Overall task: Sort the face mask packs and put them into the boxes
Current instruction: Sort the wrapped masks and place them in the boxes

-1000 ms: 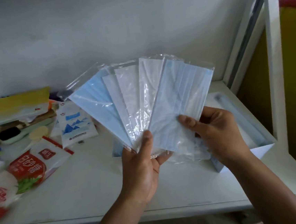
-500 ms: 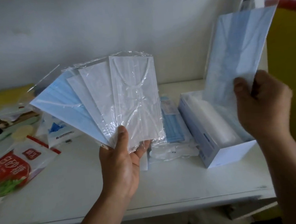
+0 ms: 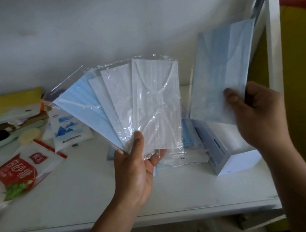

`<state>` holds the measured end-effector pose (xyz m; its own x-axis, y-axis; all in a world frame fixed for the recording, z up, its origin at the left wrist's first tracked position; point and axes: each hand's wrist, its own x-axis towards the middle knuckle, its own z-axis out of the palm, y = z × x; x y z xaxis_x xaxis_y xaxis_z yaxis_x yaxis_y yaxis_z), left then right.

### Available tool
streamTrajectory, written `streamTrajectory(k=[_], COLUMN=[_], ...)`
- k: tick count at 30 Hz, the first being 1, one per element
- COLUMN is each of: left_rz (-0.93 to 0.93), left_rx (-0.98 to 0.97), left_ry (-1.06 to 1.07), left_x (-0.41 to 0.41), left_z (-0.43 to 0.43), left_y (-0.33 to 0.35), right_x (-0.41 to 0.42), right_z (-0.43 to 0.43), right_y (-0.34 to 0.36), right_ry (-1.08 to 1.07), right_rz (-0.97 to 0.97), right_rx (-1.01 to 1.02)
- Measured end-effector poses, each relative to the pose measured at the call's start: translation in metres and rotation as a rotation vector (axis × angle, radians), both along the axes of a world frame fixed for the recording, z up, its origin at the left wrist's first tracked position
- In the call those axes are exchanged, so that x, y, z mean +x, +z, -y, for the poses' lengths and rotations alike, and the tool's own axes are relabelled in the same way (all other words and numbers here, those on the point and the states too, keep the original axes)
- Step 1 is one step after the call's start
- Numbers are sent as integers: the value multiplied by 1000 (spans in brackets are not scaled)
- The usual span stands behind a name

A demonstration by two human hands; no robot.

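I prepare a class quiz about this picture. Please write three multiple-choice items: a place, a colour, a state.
1. Where does the open box stand?
A. floor
B. table, right of the fan
C. chair

2. Colour of the leftmost mask pack in the fan of the left hand?
A. red
B. black
C. blue

3. The single pack in the right hand is:
A. pinched, held up
B. inside the box
C. flat on the table

1 B: it rests on the white table, right of the fan.
2 C: light blue shows through the clear wrap.
3 A: the hand pinches its lower edge in the air.
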<state>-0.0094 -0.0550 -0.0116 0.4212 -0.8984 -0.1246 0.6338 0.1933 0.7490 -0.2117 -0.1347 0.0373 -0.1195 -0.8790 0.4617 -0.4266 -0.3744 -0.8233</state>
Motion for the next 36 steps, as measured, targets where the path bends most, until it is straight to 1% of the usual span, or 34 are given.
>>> streamTrajectory(k=[2,6,7,10,13,14,16,17,18,20,22,24,26,28,30,32,34,36], left_rz=[22,152,173,202,286,305,326,342,357,382,392,386,404,415,353,305,360,447], left_rx=[-13,-22,-44,-68,-40,-45,-73,-84,-96,-109,-94,-77,-74,-16,87,111,94,43], left_ry=[-50,-117,-139,-174,-133,-117,-64,-31,-4,22,27,7,-52,-93,-84,-63,-20,15], left_x=[0,-1,-1,-2,0,0,-1,-1,0,0,-1,-3,-4,-3,-1,-1,-3,-4], left_z=[-2,-2,-3,-6,-5,-5,-5,-4,-3,-2,-2,-3,-3,-2,-1,-1,-2,-3], left_y=[0,-2,-5,-5,-10,-11,-10,-10,-10,-10,-11,-10,-14,-17,-19,-20,-18,-18], right_x=[12,34,37,44,51,53,56,57,57,59,62,66,68,68,67,62,58,57], right_z=[0,-3,-4,-10,-10,-9,-9,-10,-10,-15,-23,-31,-34,-34,-31,-27,-26,-26], right_y=[-9,-26,-27,-27,-32,-34,-36,-35,-36,-36,-36,-30,-31,-32,-32,-32,-30,-27], right_ry=[81,213,257,438,508,494,526,561,588,625,589,517,467,397,317,309,349,390], right_rz=[61,114,152,362,435,507,743,830,867,800,657,545,480,495,525,584,597,564], right_rx=[78,184,201,294,396,419,428,396,342,217,126,89,73,85,123,196,266,311])
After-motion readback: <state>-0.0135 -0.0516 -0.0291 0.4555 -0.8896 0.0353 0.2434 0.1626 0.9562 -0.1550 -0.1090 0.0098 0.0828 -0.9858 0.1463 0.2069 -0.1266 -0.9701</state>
